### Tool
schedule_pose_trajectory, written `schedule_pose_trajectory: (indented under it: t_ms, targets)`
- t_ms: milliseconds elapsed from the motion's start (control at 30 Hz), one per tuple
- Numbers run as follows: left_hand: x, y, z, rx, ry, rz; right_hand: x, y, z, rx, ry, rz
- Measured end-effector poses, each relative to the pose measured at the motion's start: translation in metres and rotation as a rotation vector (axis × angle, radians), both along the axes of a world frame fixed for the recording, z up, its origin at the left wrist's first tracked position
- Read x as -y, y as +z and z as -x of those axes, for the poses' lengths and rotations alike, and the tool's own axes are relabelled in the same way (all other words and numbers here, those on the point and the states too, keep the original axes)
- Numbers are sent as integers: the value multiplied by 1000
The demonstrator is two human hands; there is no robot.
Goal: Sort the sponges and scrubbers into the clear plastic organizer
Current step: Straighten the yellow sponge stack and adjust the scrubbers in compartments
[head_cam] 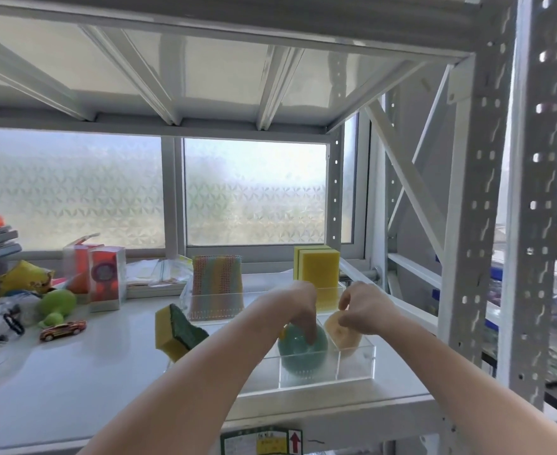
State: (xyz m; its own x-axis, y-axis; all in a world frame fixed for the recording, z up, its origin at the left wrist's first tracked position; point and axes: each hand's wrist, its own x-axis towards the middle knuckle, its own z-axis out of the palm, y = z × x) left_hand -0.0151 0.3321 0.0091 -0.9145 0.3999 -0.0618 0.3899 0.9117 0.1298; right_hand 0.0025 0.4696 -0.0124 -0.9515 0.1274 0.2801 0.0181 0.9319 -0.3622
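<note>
While fingers pinch it, green scrubber sits under left grip.

Two bare forearms, no sleeves anywhere along their visible length. Nothing worn at either wrist: no watch, no band. Left hand ungloved, no ring visible. Right hand likewise ungloved and ringless on what showed. Slim forearms, narrowed toward the wrists. Fingernails too blurred to tell.
</note>
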Motion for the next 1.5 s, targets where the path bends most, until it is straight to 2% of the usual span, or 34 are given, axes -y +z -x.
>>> schedule_pose_trajectory:
  t_ms: [133, 367, 500, 733, 867, 967, 1067, 1167, 1267, 1367, 1500]
  targets:
    - [0, 8, 1, 8, -35, 23, -1, 2, 0, 0, -10, 27]
    - [-3, 16, 0, -175, -126, 23, -5, 8, 0, 55, -28, 64]
    - [-6, 19, -8, -151, -284, -7, -5, 11, -1, 106, -26, 47]
    - [-9, 0, -1, -139, -321, 88, -3, 2, 3, 129, -44, 11]
    - [-7, 0, 0, -113, -274, 37, -3, 2, 2, 122, -39, 2]
    - [8, 14, -4, -124, -230, -29, 1, 8, -2, 37, -24, 3]
    - [37, 38, -12, -164, -137, -65, 19, 21, -7, -98, 74, 75]
    - [75, 59, -22, -170, -9, -24, 49, 32, -11, -139, 194, 122]
    - [113, 70, -35, -132, 120, 107, 79, 37, -12, -33, 277, 99]
    - [145, 70, -47, -66, 210, 223, 105, 34, -13, 183, 249, 42]
    - [170, 52, -51, 109, 311, 141, 120, 26, -15, 331, 186, -33]
